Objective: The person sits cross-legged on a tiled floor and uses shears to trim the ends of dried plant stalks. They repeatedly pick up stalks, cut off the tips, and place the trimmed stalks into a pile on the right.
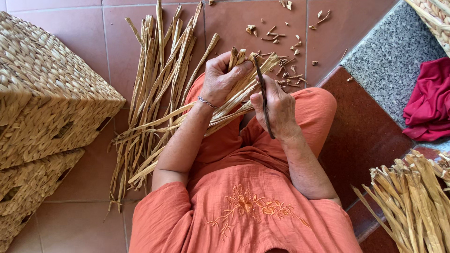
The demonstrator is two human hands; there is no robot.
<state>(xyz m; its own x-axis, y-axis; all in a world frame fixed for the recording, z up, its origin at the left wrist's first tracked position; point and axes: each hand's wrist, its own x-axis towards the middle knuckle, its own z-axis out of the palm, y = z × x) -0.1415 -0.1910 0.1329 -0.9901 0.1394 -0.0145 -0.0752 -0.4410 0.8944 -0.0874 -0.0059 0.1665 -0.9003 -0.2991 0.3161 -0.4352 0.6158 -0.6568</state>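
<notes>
My left hand (221, 77) is closed around a bunch of dried straw-coloured stalks (234, 98) that lies across my lap, its ends poking up past my fingers. My right hand (276, 110) grips a dark, slim pair of scissors (263, 96), whose tip sits at the stalk ends beside my left thumb. I wear an orange embroidered garment (243, 197) and a thin bracelet (206, 102) on my left wrist.
A loose pile of long stalks (154, 93) lies on the tiled floor to my left. Woven baskets (42, 103) are stacked at far left. Cut scraps (281, 42) litter the floor ahead. Another stalk bundle (412, 197) lies at lower right, a red cloth (429, 100) on the granite step.
</notes>
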